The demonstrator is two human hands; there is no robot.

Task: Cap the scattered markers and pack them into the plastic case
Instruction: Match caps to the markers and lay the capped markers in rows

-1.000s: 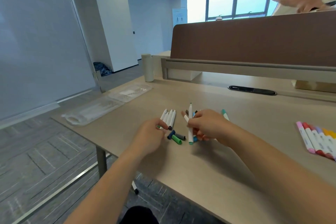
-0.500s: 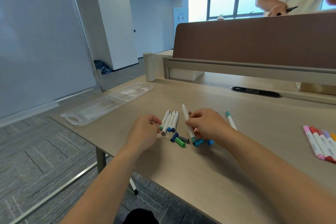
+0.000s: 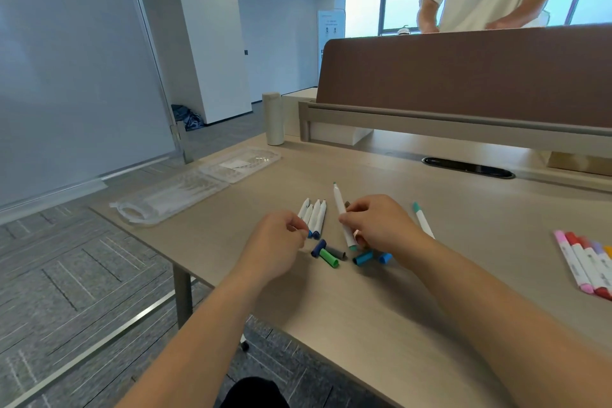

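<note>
Head view is showing the desk (image 3: 430,308) carrying everything. The plastic case (image 3: 185,190) is lying opened flat near its left edge, well apart from the pens; it is looking thin and probably flexing easily, so it is best steadied by its rim.

The right hand (image 3: 381,225) is pinching a white marker (image 3: 341,209) at mid-barrel, bare tip pointing away. The left hand (image 3: 278,242) is curling its fingers at the near ends of a row of four markers (image 3: 314,215); whether it is gripping anything, I cannot tell.

The markers are likely handling light, stiff and smooth, rolling readily, so mid-barrel is the sound hold. Smallest, the loose caps (image 3: 329,258) are lying just beside both hands; they are probably skidding at a touch and wanting a sideways fingertip pinch, mouth toward the tip.
</note>
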